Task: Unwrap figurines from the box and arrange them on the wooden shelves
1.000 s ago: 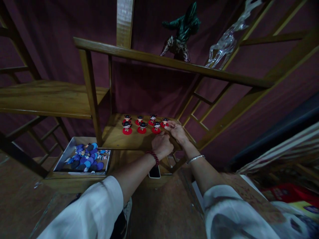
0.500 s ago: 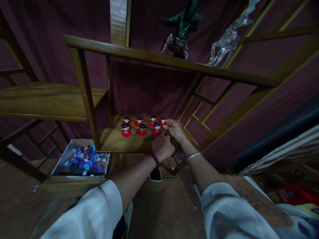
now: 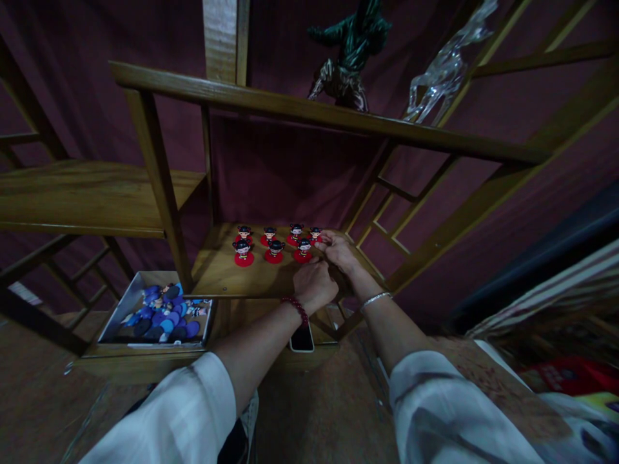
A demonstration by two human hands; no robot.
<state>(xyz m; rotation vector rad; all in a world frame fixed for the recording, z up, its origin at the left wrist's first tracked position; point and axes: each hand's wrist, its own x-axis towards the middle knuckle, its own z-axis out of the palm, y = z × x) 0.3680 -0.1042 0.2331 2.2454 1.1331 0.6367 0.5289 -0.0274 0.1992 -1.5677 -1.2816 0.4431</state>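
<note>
- Rear-right figurine [image 3: 314,232] is placed near shelf's [image 3: 222,274] back right corner, apparently touched by right hand [image 3: 340,250]; clamped or not, can't tell.
- Left hand [image 3: 314,283] is curled over front edge; anything held can't be told.
- Six other figurines [image 3: 274,249] are lined up leftward, two rows.

Seven red-based figurines [image 3: 274,252] stood in two rows, four behind and three in front. There were two hands, a left hand [image 3: 313,283] and a right hand [image 3: 341,252]; two bracelets [image 3: 377,298]; one phone [image 3: 302,339]; two statues [image 3: 354,50]; and one box [image 3: 120,310] of discs [image 3: 170,319], too jumbled to count.
</note>
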